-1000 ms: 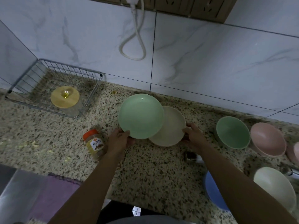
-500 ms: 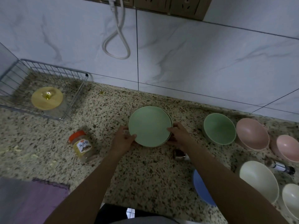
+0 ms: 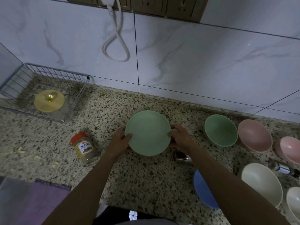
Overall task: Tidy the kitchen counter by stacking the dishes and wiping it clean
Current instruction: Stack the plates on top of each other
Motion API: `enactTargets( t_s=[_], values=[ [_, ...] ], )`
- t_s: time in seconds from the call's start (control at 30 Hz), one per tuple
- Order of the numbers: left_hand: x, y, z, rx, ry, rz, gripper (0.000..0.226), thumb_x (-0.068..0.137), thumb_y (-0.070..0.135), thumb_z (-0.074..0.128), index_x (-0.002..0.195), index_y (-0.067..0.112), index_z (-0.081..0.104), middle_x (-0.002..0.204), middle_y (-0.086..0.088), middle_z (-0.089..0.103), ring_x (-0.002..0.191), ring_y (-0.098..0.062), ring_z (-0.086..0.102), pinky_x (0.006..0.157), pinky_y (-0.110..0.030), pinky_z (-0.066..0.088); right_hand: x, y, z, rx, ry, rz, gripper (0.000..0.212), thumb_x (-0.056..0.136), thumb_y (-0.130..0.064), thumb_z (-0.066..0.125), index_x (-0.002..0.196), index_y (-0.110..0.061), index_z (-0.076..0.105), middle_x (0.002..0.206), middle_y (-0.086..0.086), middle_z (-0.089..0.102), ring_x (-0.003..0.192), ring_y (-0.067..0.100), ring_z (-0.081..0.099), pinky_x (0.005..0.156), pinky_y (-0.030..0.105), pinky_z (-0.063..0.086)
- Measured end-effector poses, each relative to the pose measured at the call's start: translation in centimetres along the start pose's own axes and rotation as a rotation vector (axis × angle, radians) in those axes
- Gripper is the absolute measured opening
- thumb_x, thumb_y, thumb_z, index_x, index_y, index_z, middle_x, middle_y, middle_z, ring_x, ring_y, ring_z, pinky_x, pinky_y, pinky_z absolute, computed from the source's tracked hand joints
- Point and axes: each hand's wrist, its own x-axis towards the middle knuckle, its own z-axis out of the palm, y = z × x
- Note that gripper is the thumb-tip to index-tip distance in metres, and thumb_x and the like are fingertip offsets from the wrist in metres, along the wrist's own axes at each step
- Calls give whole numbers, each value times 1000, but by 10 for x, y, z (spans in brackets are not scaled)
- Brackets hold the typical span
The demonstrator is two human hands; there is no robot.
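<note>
Gripping the level, face-up green plate [image 3: 148,133] at opposite rims, left hand [image 3: 121,141] and right hand [image 3: 179,138]; nearby jar [image 3: 84,147] label writing probably illegible.

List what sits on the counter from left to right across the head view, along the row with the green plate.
Wire rack holding the yellow-lidded jar → orange-capped jar → left hand → green plate → right hand → green bowl → pink bowl → second pink bowl.

Both hands grip a green plate [image 3: 148,133] over the speckled counter [image 3: 146,179], left hand [image 3: 121,142] and right hand [image 3: 179,138] on opposite rims; green bowl [image 3: 220,130] and pink bowl [image 3: 254,135] line the counter's back edge.
</note>
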Motion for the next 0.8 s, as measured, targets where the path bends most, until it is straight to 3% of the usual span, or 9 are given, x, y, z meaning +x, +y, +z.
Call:
enactTargets(
  t_s=[0.17,0.27,0.37,0.53,0.67,0.73,0.8],
  values=[
    [-15,15,-11,-60,21,59,35,98,23,70,130,27,57,119,-6,70,100,-27,72,63,-46,64,-12,-14,5,-24,-34,-44,22,98,-13,57,116,-20,67,113,12,71,93,29,74,67,39,62],
    [-20,22,-19,-18,65,177,28,98,20,69,123,19,57,115,-9,70,86,-17,76,52,-37,62,-16,-24,14,-59,-45,-70,28,99,-14,55,124,-17,68,116,9,72,94,26,74,65,35,62],
    [-26,33,-31,-61,104,202,23,96,27,71,117,24,61,116,-10,71,91,-27,76,54,-41,62,-21,-40,25,-110,-62,-133,33,101,-12,52,130,-12,67,115,8,73,94,24,74,62,31,61],
    [-28,58,-66,-176,147,197,17,96,28,72,112,30,68,107,-6,76,86,-27,77,58,-50,63,-22,-80,50,-116,-100,-211,31,102,-14,55,132,-11,65,121,12,71,95,23,73,68,34,63],
    [-26,80,-100,-194,163,212,24,98,20,69,122,21,70,111,-12,73,95,-32,76,59,-44,63,-30,-118,80,-67,-123,-297,35,103,-22,59,138,-24,59,122,7,68,96,25,73,70,40,64],
    [-28,90,-123,-167,197,253,23,98,21,69,120,21,72,115,-12,71,97,-30,75,65,-44,64,-35,-137,101,-47,-140,-336,29,106,-26,54,134,-27,63,121,5,70,95,26,74,68,39,63],
    [-31,100,-147,-71,270,318,19,98,21,68,116,20,75,112,-7,73,97,-24,74,65,-34,62,-39,-155,123,-31,-143,-365,25,107,-26,50,125,-31,67,118,4,72,92,25,76,66,39,62]
  ],
)
